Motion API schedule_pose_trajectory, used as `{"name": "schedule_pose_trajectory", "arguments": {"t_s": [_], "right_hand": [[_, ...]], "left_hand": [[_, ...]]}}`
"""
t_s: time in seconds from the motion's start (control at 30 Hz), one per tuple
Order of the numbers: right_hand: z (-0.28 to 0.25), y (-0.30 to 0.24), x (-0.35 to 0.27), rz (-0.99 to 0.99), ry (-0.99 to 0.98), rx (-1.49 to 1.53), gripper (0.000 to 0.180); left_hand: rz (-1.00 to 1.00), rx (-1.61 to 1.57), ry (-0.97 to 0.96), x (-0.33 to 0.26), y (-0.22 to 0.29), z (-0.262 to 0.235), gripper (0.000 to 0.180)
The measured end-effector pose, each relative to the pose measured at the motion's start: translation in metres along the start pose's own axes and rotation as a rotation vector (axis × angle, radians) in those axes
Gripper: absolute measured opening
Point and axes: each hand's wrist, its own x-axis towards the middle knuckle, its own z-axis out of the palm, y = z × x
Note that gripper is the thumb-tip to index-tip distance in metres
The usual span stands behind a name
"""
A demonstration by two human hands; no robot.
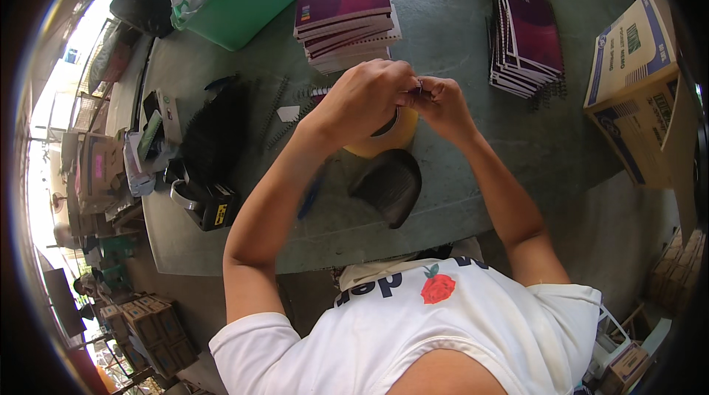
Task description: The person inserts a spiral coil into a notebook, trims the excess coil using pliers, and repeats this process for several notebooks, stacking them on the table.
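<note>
My left hand [369, 98] and my right hand [447, 108] meet over the table, fingertips pinched together. A thin dark bit, perhaps wire, shows between them; what it belongs to is hidden. Under my hands lies a yellow ring-shaped roll [369, 148], partly covered. The edge of a purple spiral notebook [319, 92] peeks out behind my left wrist. Beside it are loose black spiral coils [275, 103] and a small white piece [289, 113]. Closer to me rests a dark, curved, ridged object [393, 187]. Past my left hand stands a stack of purple notebooks [344, 7].
A green bin [255, 7] holding plastic stands far left. A heap of black coils [216, 129] and a black tape dispenser-like object [203, 199] lie left, a blue pen [312, 192] nearer. More notebooks [533, 33] are stacked right, beside an open cardboard box [628, 92].
</note>
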Motion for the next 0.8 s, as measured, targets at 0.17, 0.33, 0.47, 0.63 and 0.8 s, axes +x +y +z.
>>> {"name": "schedule_pose_trajectory", "arguments": {"t_s": [0.17, 0.33, 0.47, 0.63, 0.8], "right_hand": [[-0.002, -0.001, -0.003, -0.090, 0.041, -0.195, 0.017], [0.001, -0.012, -0.004, -0.130, 0.065, -0.166, 0.018], [-0.003, -0.005, -0.002, -0.104, 0.012, -0.171, 0.019], [-0.004, -0.009, -0.002, -0.085, -0.035, -0.084, 0.021], [-0.008, -0.006, -0.002, -0.045, -0.054, -0.162, 0.022]], "left_hand": [[0.099, 0.047, 0.078, 0.000, 0.012, 0.011, 0.015], [0.061, 0.084, -0.030, 0.002, 0.019, 0.002, 0.019], [0.031, 0.087, -0.048, 0.003, 0.018, 0.001, 0.028], [0.014, 0.022, -0.030, 0.000, 0.013, 0.000, 0.029], [0.045, 0.017, 0.013, 0.000, 0.012, 0.006, 0.023]]}}
